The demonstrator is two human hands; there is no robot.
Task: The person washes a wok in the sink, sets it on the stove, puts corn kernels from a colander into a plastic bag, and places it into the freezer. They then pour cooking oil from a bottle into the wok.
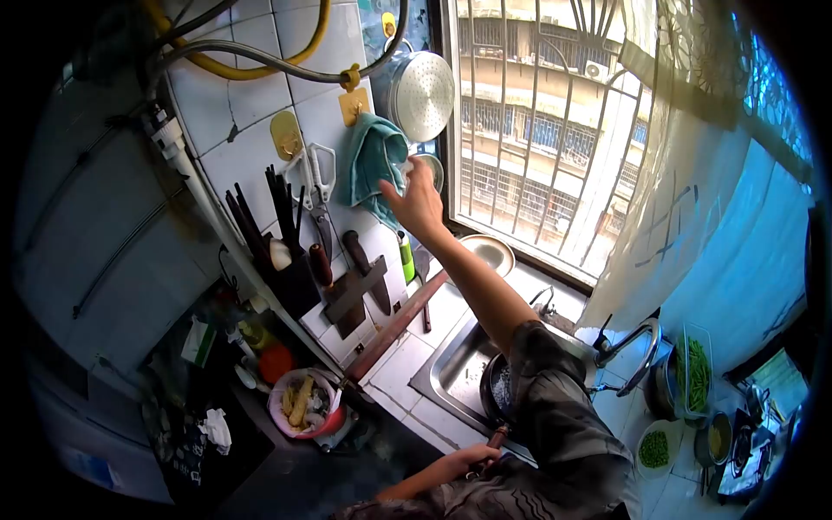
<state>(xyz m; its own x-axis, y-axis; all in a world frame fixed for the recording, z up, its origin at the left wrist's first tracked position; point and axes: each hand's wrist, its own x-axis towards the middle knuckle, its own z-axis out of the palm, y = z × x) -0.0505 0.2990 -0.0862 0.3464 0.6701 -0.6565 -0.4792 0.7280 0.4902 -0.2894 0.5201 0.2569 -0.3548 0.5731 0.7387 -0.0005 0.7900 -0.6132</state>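
Note:
My right hand (pixel 419 206) is raised to the tiled wall, thumb and fingers apart, right at the edge of a teal cloth (pixel 368 160) hanging from a hook. Whether the fingertips press on the cloth is hard to see. Low in the view, my left hand (pixel 477 459) is closed around the brown handle (pixel 497 436) of a dark pan (pixel 494 388). That pan sits in the metal sink (pixel 451 368), with something whitish and wet inside. My right sleeve covers part of the pan and sink.
Knives hang on a wall rack (pixel 355 290) beside a black chopstick holder (pixel 293 282). A steamer pot (pixel 423 95) hangs by the barred window. Right of the faucet (pixel 637 342) stand green beans (pixel 693 373) and a bowl of peas (pixel 654 449). A pink-red bowl (pixel 325 425) holds scraps.

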